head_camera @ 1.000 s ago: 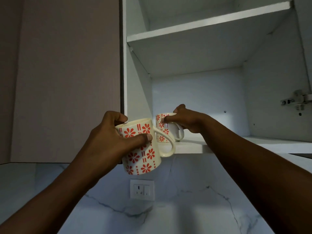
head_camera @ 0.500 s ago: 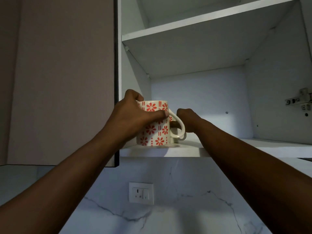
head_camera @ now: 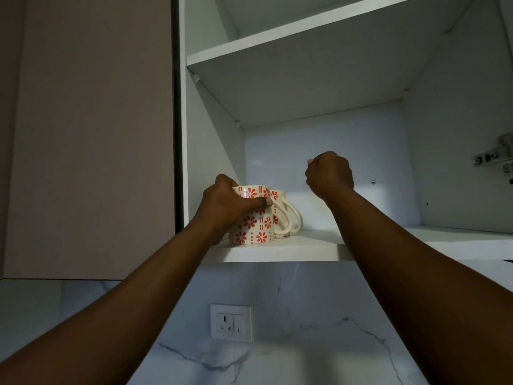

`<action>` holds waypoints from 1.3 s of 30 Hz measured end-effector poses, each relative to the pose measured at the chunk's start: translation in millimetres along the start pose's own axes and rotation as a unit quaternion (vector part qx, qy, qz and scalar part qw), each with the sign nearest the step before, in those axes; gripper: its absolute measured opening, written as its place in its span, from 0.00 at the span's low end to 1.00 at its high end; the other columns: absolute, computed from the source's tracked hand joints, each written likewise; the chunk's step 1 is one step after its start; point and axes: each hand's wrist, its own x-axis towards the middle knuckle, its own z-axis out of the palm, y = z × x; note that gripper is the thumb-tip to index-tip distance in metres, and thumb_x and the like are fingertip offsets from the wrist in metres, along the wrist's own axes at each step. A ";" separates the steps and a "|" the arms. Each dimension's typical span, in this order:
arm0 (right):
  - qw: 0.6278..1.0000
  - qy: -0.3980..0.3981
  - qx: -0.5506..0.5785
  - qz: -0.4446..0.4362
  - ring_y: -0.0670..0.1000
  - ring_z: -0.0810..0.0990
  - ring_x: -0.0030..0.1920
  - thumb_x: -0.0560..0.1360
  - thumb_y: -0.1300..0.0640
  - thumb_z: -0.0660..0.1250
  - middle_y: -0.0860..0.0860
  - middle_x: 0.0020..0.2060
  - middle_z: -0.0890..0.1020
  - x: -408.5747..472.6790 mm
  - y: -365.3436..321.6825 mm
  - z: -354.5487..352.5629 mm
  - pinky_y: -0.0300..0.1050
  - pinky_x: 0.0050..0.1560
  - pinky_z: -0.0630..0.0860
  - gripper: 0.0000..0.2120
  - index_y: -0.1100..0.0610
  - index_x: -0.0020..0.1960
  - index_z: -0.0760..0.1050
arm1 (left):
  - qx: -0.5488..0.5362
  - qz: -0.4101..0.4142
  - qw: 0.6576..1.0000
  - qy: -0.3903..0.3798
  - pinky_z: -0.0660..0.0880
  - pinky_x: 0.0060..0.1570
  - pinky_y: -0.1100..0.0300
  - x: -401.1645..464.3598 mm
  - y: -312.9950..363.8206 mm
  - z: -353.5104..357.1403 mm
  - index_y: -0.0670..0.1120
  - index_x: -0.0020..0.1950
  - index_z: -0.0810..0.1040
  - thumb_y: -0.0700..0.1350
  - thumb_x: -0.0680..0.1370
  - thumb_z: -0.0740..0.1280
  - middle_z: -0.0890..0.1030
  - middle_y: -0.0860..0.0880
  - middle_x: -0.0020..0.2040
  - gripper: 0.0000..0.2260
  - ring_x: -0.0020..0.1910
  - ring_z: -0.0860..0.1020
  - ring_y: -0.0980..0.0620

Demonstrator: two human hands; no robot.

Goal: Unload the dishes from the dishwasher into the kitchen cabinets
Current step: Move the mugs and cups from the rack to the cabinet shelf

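Left hand wrapped round a flowered mug on the cabinet's bottom shelf.

The left hand grips the front mug — fingers and thumb curled round its body — standing at centre frame on the lower shelf. A second mug stands just behind it, handle to the right. The right hand hovers right of centre, curled and holding nothing, below the upper shelf. A wall socket sits lower centre.

A white wall socket sits on the marble backsplash
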 end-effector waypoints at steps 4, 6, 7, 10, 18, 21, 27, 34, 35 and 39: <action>0.998 -0.033 -0.034 -0.041 0.56 0.76 0.44 0.81 0.53 0.60 0.58 0.48 0.81 -5.2 -0.3 5.7 0.42 0.43 0.67 0.14 0.62 0.52 0.79 | 0.015 -0.001 1.000 -0.019 0.75 0.36 0.63 13.9 -2.8 12.9 0.49 0.57 0.66 0.59 0.67 0.75 0.76 0.50 0.49 0.28 0.41 0.78 0.54; 0.996 -0.034 -0.051 -0.062 0.54 0.73 0.41 0.80 0.54 0.60 0.58 0.48 0.81 -7.2 -0.4 5.2 0.42 0.43 0.67 0.13 0.62 0.51 0.79 | 0.022 -0.005 0.999 -0.030 0.75 0.39 0.62 20.5 -5.8 18.4 0.50 0.57 0.64 0.58 0.68 0.75 0.76 0.49 0.50 0.27 0.44 0.78 0.52; 0.995 -0.038 -0.058 -0.067 0.54 0.73 0.41 0.80 0.54 0.61 0.58 0.48 0.81 -8.2 -0.5 4.8 0.42 0.43 0.67 0.12 0.62 0.51 0.79 | 0.026 -0.006 0.999 -0.035 0.76 0.41 0.61 23.2 -6.9 20.3 0.50 0.57 0.64 0.58 0.68 0.74 0.75 0.49 0.51 0.27 0.45 0.78 0.51; 0.991 -0.061 -0.079 -0.086 0.55 0.76 0.43 0.79 0.55 0.63 0.57 0.49 0.81 -11.7 -1.5 6.8 0.42 0.43 0.68 0.11 0.61 0.53 0.79 | 0.039 -0.006 0.998 -0.043 0.75 0.40 0.62 29.8 -10.7 26.5 0.49 0.59 0.64 0.58 0.69 0.74 0.75 0.50 0.51 0.28 0.44 0.77 0.52; 0.982 -0.101 -0.129 -0.093 0.53 0.76 0.43 0.75 0.64 0.68 0.56 0.51 0.81 -19.0 -3.7 5.1 0.43 0.41 0.71 0.10 0.59 0.55 0.79 | 0.091 0.018 0.994 -0.049 0.74 0.38 0.66 35.2 -16.2 38.7 0.46 0.65 0.63 0.60 0.71 0.70 0.77 0.45 0.59 0.31 0.47 0.77 0.52; 0.982 -0.101 -0.129 -0.090 0.52 0.75 0.42 0.74 0.65 0.69 0.56 0.50 0.81 -22.0 -3.7 3.3 0.43 0.42 0.72 0.10 0.60 0.55 0.79 | 0.048 -0.039 0.997 -0.047 0.79 0.53 0.51 29.7 -19.2 35.2 0.47 0.70 0.57 0.60 0.68 0.72 0.74 0.43 0.64 0.38 0.55 0.78 0.45; 0.983 -0.102 -0.117 -0.099 0.52 0.73 0.40 0.75 0.64 0.68 0.56 0.49 0.81 -23.5 -5.4 2.6 0.43 0.41 0.71 0.09 0.59 0.54 0.79 | 0.116 -0.069 0.988 -0.076 0.78 0.56 0.52 31.6 -17.3 32.1 0.42 0.68 0.67 0.56 0.70 0.73 0.78 0.43 0.62 0.33 0.55 0.80 0.44; 0.977 -0.120 -0.127 -0.119 0.51 0.75 0.40 0.74 0.61 0.69 0.56 0.48 0.81 -23.9 -4.5 6.1 0.43 0.42 0.72 0.08 0.60 0.54 0.79 | 0.131 -0.062 0.986 -0.083 0.75 0.50 0.56 31.4 -15.7 41.9 0.41 0.67 0.67 0.58 0.72 0.70 0.78 0.43 0.62 0.31 0.52 0.79 0.46; 0.976 -0.126 -0.131 -0.123 0.51 0.75 0.40 0.74 0.60 0.69 0.56 0.49 0.81 -27.3 -4.5 6.7 0.43 0.42 0.72 0.08 0.59 0.53 0.79 | 0.122 -0.070 0.988 -0.068 0.74 0.48 0.57 25.8 -14.0 40.2 0.40 0.67 0.67 0.59 0.73 0.68 0.78 0.42 0.61 0.32 0.51 0.78 0.46; 0.968 -0.124 -0.162 -0.145 0.53 0.78 0.43 0.74 0.58 0.70 0.55 0.49 0.81 -35.4 -11.3 7.2 0.44 0.42 0.73 0.09 0.58 0.53 0.79 | 0.074 0.006 0.995 0.072 0.70 0.46 0.59 6.0 0.9 30.3 0.39 0.67 0.67 0.56 0.77 0.65 0.77 0.41 0.62 0.27 0.58 0.77 0.44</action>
